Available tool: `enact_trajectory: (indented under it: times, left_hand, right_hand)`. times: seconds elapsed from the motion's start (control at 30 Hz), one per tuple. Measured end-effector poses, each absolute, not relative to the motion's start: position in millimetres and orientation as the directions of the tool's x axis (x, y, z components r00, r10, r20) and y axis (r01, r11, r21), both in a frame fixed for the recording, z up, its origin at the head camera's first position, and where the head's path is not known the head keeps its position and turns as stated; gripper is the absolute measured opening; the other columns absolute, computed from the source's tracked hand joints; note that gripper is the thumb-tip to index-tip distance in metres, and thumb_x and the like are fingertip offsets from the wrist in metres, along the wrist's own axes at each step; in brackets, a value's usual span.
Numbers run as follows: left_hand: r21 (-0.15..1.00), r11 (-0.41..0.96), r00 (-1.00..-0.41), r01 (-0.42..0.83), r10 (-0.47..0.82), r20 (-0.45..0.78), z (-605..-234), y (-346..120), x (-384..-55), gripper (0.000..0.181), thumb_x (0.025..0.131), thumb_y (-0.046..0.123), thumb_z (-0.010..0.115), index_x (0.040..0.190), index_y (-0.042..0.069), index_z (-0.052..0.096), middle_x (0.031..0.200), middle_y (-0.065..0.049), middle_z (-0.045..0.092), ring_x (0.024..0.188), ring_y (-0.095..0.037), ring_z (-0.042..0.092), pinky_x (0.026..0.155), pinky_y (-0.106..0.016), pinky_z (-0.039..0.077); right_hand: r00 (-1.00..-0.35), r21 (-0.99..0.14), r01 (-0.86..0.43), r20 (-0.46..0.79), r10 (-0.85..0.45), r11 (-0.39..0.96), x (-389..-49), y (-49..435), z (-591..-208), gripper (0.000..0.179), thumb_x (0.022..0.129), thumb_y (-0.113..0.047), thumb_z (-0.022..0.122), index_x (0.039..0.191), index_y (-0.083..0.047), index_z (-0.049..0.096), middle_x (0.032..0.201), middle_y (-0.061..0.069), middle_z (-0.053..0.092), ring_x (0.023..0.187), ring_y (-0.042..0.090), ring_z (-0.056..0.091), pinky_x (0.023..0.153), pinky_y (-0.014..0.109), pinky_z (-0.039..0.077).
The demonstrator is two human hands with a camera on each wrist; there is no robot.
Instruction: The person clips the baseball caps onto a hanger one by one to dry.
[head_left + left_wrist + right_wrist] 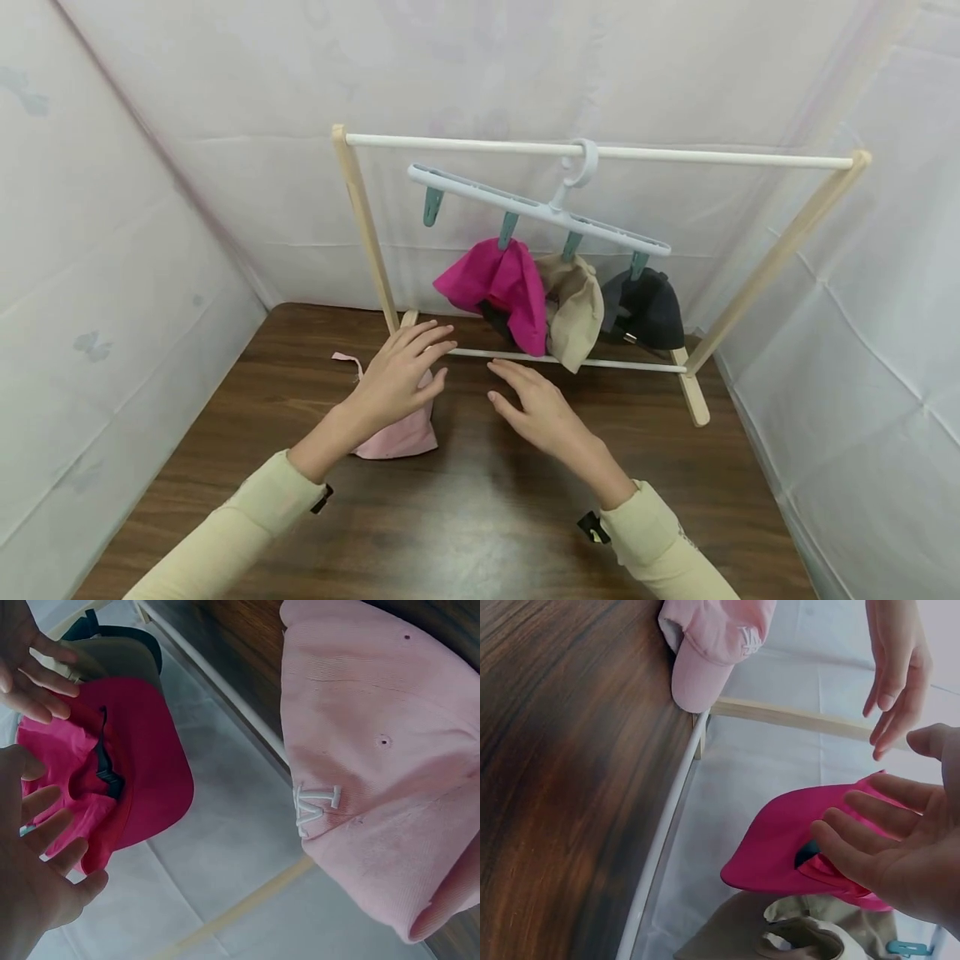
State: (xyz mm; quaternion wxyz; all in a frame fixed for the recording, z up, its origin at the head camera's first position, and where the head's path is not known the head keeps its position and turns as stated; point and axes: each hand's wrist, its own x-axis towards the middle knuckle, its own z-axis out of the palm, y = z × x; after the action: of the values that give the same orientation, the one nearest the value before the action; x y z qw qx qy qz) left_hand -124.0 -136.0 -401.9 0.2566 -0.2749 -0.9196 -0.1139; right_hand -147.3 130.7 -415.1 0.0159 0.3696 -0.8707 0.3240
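Observation:
My left hand [397, 375] hovers over a pink cap [401, 435] on the table, fingers extended and holding nothing. White stitched lettering shows on that cap in the left wrist view. My right hand [547, 412] is held in the air below a magenta cap [525, 287], its fingers loosely spread with nothing in them. The magenta cap, a beige cap [581, 312] and a black cap [652, 308] hang from teal clips on a pale blue hanger [502, 197]. The leftmost clip [432, 206] holds no cap.
The hanger hooks over the white top rail [712, 157] of a rack with wooden side posts [780, 258]. A lower white rail [637, 365] runs behind my hands near the dark wooden table [465, 533]. Pale fabric walls [225, 208] surround the table.

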Motion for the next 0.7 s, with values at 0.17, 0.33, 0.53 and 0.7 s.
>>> enact_trajectory:
  times: [0.17,0.33,0.53,0.7]
  left_hand:
    - [0.075,0.836,-0.732,0.544,0.429,0.53,-404,-129,-121,0.037,0.095,0.018,0.063,0.13,0.006,0.066,0.146,-0.01,0.056,0.14,-0.034,0.045,0.115,-0.056,0.036]
    - [0.058,0.84,-0.728,0.54,0.431,0.534,-403,-122,-123,0.036,0.095,0.018,0.062,0.129,0.006,0.067,0.145,-0.011,0.057,0.139,-0.033,0.045,0.116,-0.053,0.036]
    - [0.054,0.846,-0.733,0.53,0.425,0.531,-402,-112,-123,0.038,0.094,0.018,0.064,0.13,0.006,0.066,0.144,-0.012,0.057,0.14,-0.034,0.045,0.117,-0.054,0.034]
    - [0.05,0.86,-0.756,0.507,0.416,0.506,-405,-104,-121,0.039,0.094,0.02,0.066,0.13,0.005,0.067,0.143,-0.012,0.058,0.139,-0.035,0.047,0.117,-0.055,0.034]
  right_hand:
    - [-0.713,-0.538,-0.67,0.273,-0.646,0.511,-149,136,-417,0.046,0.104,-0.032,0.059,0.144,-0.01,0.057,0.149,0.008,0.054,0.137,0.027,0.051,0.111,0.048,0.044]
    - [-0.716,-0.534,-0.667,0.268,-0.645,0.519,-154,143,-416,0.045,0.104,-0.031,0.059,0.144,-0.01,0.057,0.148,0.007,0.055,0.137,0.026,0.051,0.111,0.047,0.044]
    - [-0.706,-0.539,-0.674,0.27,-0.654,0.506,-156,152,-415,0.045,0.104,-0.03,0.06,0.144,-0.01,0.058,0.149,0.008,0.055,0.138,0.026,0.051,0.111,0.048,0.044]
    - [-0.698,-0.547,-0.673,0.248,-0.672,0.498,-157,159,-417,0.046,0.104,-0.032,0.06,0.145,-0.01,0.057,0.151,0.009,0.052,0.14,0.027,0.047,0.113,0.049,0.042]
